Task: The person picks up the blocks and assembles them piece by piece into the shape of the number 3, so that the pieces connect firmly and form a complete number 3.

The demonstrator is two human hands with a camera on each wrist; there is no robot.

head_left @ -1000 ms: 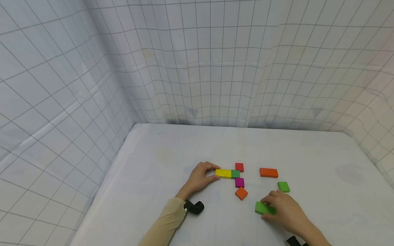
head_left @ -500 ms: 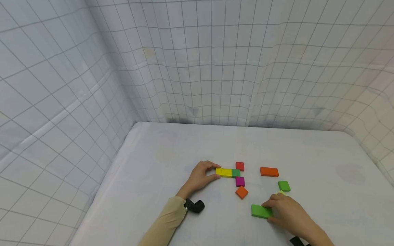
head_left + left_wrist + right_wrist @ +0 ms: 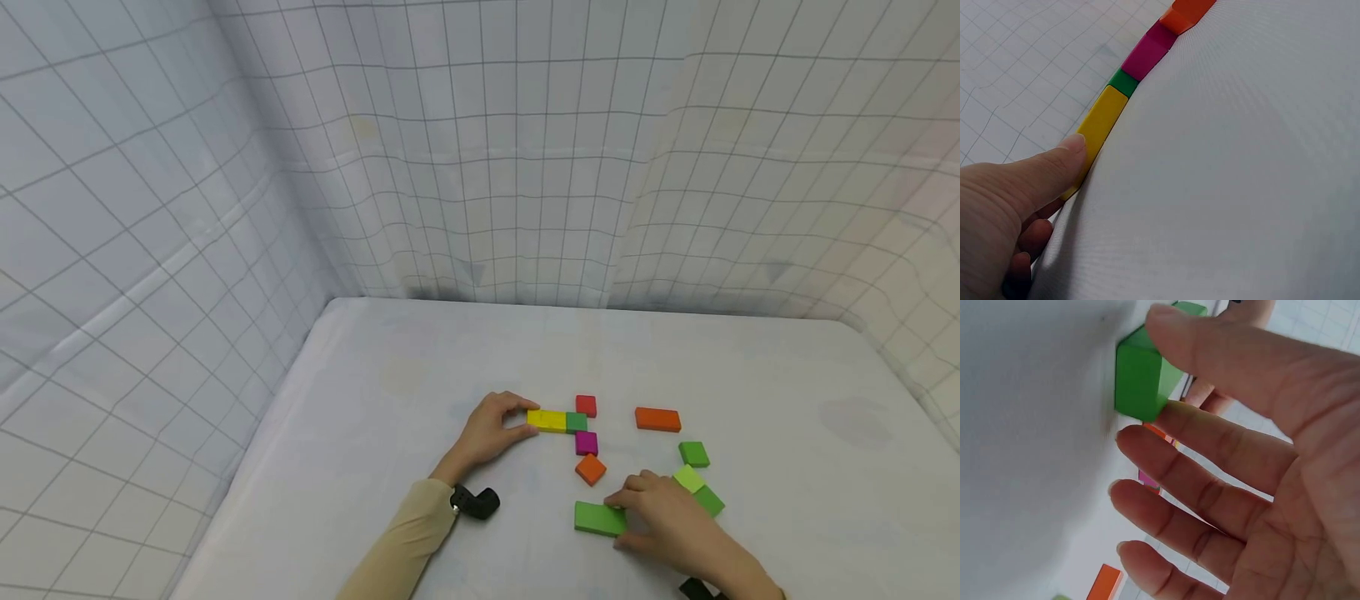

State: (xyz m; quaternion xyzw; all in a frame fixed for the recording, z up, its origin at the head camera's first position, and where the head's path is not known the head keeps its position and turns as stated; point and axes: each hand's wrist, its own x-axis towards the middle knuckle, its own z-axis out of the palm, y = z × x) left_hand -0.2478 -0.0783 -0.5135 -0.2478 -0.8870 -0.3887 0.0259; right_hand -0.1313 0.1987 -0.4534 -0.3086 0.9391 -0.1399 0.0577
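Observation:
My left hand (image 3: 487, 433) pinches the left end of a long yellow block (image 3: 552, 421) between thumb and fingers. Its right end meets a small dark green block (image 3: 577, 422). A red block (image 3: 586, 406) lies just behind the green one, a magenta block (image 3: 587, 442) just in front. Turned cornerwise, an orange square block (image 3: 591, 470) sits at the magenta block's front. My right hand (image 3: 666, 518) pinches a long bright green block (image 3: 597, 518) by its right end, thumb on one side and index finger on the other. In the right wrist view the other fingers (image 3: 1166, 512) extend past the block.
Right of the row lies a long orange block (image 3: 657, 419). A small green block (image 3: 693, 454), a lime block (image 3: 687, 477) and another green block (image 3: 708, 502) lie behind and beside my right hand. A gridded white curtain (image 3: 480, 167) rises behind the white table (image 3: 420, 358).
My right hand has slid left with the long green block, uncovering the lime block and a green block at its right. The left hand stays on the yellow block.

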